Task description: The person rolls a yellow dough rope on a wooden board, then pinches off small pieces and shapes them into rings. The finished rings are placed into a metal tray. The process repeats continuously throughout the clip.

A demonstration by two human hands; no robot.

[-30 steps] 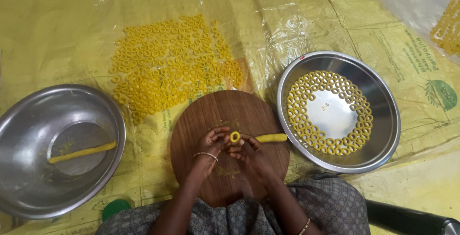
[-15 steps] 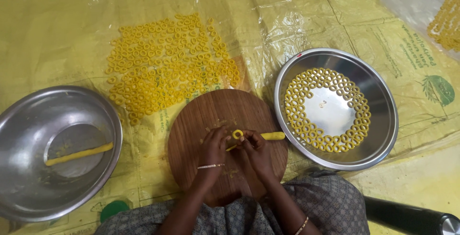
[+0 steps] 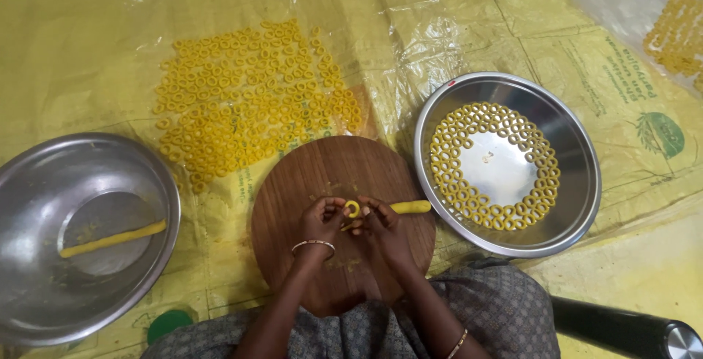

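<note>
My left hand [image 3: 322, 221] and my right hand [image 3: 381, 226] meet over a round wooden board [image 3: 307, 172]. Between their fingertips they pinch a small yellow dough ring [image 3: 352, 209]. A short yellow dough rope [image 3: 410, 206] runs from the ring to the right across the board's edge, under my right hand's fingers. A bangle circles my left wrist.
A steel plate [image 3: 578, 146] at the right holds several dough rings laid in circles. A steel bowl [image 3: 29, 183] at the left contains one dough rope [image 3: 113, 238]. Many dough rings [image 3: 249, 102] lie spread on the yellow plastic sheet beyond the board. A dark cylinder [image 3: 622, 326] lies at bottom right.
Both hands stayed over the board, working the end of the dough rope; the curled end is now a closed ring held between the fingertips.
</note>
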